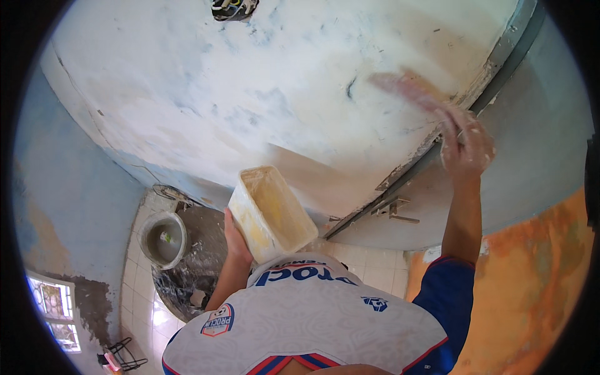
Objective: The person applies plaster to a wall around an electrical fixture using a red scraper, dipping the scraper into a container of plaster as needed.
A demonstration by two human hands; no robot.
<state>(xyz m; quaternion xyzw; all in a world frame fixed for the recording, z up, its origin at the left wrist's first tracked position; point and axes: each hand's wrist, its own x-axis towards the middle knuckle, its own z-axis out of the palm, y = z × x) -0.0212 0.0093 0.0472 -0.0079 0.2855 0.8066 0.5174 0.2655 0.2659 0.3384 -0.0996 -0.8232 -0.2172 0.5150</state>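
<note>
The one view looks steeply down from the person's head, over the shirt [337, 322], which is nearest, and faces the patched white wall [206, 81] close ahead. Its wide fisheye reaches the window [55, 306] far on the left and the orange wall [531, 294] on the right, bending straight edges.

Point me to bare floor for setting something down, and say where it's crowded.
Bare tiles show between the white shirt and the orange wall; another bare patch lies between the dark covering and the left wall. It is crowded around the bucket, which overlaps the covering in view, and mid-picture, where the left hand holds the tub.
</note>
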